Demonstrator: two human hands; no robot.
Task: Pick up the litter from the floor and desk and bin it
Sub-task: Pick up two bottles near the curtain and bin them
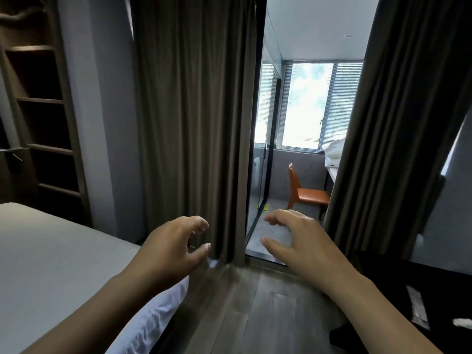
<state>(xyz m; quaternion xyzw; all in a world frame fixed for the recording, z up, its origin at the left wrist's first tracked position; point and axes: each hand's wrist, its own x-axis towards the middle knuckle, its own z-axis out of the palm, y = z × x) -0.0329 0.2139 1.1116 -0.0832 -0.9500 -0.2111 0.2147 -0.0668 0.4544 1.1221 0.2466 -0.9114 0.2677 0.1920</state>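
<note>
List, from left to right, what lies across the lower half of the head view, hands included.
bed → left hand → right hand → silvery wrapper → white scrap

bed [51,251] left | curtains [194,123] centre | orange chair [304,192] beyond | shelves [43,111] far left

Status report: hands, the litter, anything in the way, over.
Left hand and right hand open, empty, out ahead. Wrapper and white scrap lie on dark desk at right, untouched. No bin in view; nothing blocks the desk.
</note>
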